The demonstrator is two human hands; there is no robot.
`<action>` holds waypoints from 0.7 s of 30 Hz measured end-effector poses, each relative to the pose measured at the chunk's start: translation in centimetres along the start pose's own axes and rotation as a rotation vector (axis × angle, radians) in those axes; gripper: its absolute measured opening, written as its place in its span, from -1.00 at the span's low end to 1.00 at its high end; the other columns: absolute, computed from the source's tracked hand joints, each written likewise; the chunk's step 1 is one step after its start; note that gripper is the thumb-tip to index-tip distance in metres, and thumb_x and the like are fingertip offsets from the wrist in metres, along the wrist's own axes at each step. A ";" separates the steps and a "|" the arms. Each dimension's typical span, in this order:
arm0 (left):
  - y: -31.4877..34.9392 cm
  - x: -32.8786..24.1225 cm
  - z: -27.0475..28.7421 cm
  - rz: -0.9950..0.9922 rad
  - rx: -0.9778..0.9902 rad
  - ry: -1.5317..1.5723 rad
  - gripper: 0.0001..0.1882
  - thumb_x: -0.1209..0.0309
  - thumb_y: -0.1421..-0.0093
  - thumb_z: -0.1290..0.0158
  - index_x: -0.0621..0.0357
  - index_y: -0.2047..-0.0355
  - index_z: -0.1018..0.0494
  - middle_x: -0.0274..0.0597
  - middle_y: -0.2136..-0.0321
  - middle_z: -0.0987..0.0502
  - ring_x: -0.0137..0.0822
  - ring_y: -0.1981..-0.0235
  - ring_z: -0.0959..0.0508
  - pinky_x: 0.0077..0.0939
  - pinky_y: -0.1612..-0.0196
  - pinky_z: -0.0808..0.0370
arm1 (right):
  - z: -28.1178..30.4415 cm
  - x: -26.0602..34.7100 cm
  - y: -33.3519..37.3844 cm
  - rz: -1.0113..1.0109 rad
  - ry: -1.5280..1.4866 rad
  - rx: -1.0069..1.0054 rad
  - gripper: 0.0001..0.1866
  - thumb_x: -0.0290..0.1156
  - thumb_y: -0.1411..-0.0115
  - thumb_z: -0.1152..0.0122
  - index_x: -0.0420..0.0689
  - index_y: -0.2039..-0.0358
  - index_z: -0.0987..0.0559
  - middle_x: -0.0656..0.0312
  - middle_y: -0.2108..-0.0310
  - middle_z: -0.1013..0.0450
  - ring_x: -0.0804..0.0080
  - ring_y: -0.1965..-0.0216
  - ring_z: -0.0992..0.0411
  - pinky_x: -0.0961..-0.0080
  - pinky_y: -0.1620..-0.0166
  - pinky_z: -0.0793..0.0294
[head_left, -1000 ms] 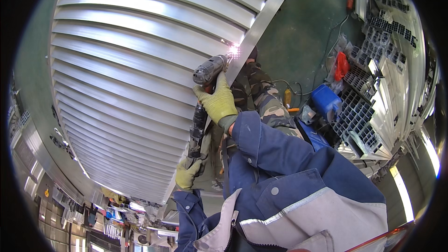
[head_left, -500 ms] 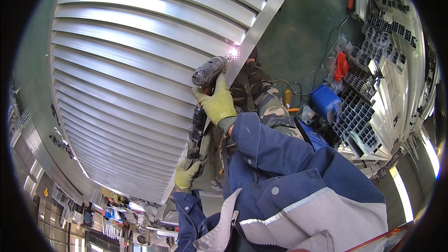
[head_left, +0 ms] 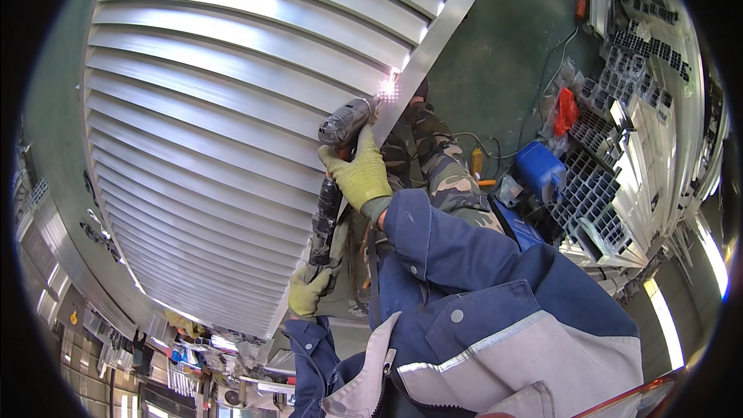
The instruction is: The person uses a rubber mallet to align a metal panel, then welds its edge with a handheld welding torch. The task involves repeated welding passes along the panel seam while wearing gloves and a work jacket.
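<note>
Torch (head_left: 347, 121) in curled right fingers (head_left: 369, 144)

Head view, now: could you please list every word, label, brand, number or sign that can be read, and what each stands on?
No text can be read.
Dark handheld tool: no marking legible.
Blue container: no lettering legible.
Jacket: no lettering visible.
Distant background items: too small to read.

Floor (head_left: 503, 23): a dark green, lightly marked surface is shown.
Stacked metal tubes (head_left: 584, 193): long, square-ended lengths are piled along the right side.
Bright strips (head_left: 664, 323): the dim lower right is cut by white light.
Wall (head_left: 81, 381): upright panels are seen at the lower left, partly blurred.
</note>
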State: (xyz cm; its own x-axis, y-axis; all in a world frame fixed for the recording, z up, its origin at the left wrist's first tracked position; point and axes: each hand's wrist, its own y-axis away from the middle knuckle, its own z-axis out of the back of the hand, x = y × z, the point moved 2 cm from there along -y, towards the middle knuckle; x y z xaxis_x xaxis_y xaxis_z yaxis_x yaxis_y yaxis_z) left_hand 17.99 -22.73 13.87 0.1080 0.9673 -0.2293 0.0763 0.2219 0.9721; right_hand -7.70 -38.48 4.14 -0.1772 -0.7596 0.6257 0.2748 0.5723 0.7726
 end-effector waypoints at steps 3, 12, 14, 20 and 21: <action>0.2 0.1 0.2 -0.001 -0.008 -0.012 -0.64 0.38 -0.41 -0.36 0.29 -0.14 -0.73 -0.36 0.43 -0.64 -0.55 0.51 -0.50 -0.58 0.42 -0.38 | -0.1 -0.5 0.0 0.021 -0.002 -0.001 -0.15 -0.23 -0.28 -0.60 -0.31 -0.42 -0.34 -0.01 -0.02 -0.69 0.11 -0.03 -0.69 0.21 -0.16 -0.65; 0.4 0.8 0.7 -0.006 -0.015 -0.013 -0.64 0.38 -0.39 -0.38 0.30 -0.13 -0.72 -0.37 0.45 -0.61 -0.55 0.54 -0.46 -0.57 0.45 -0.35 | -0.6 -1.7 0.2 0.018 0.000 0.013 -0.13 -0.25 -0.31 -0.59 -0.26 -0.47 -0.29 0.00 -0.03 -0.66 0.14 0.00 -0.64 0.26 -0.10 -0.63; 0.6 0.4 0.4 -0.002 -0.029 -0.025 -0.67 0.36 -0.39 -0.38 0.28 -0.08 -0.73 -0.38 0.45 -0.63 -0.54 0.52 -0.50 -0.57 0.42 -0.38 | -0.6 -1.7 0.4 0.000 0.007 0.016 -0.06 -0.19 -0.29 -0.60 -0.28 -0.50 -0.28 -0.07 -0.10 -0.66 0.02 -0.10 -0.66 0.19 -0.22 -0.62; 1.0 0.6 0.6 -0.055 -0.040 -0.056 -0.72 0.33 -0.37 -0.39 0.27 0.02 -0.75 -0.38 0.42 -0.69 -0.53 0.46 -0.59 -0.58 0.35 -0.47 | -0.5 -0.8 1.2 0.008 0.018 0.005 -0.07 -0.19 -0.28 -0.61 -0.26 -0.50 -0.29 -0.03 -0.06 -0.68 0.09 -0.06 -0.67 0.21 -0.20 -0.63; 0.9 1.1 0.9 -0.067 -0.039 -0.060 -0.71 0.34 -0.37 -0.39 0.28 0.02 -0.75 -0.37 0.41 -0.70 -0.53 0.46 -0.60 -0.58 0.36 -0.47 | -0.6 -0.9 1.5 -0.016 0.020 0.007 -0.06 -0.19 -0.28 -0.61 -0.26 -0.50 -0.29 -0.03 -0.05 -0.68 0.09 -0.06 -0.67 0.21 -0.19 -0.63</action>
State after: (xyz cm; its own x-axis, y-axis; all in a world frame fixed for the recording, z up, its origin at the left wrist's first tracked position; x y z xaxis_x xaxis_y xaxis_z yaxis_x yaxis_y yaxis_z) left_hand 19.06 -21.55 14.45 0.1637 0.9413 -0.2953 0.0473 0.2915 0.9554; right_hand -6.59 -37.10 4.66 -0.1628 -0.7749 0.6108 0.2650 0.5620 0.7836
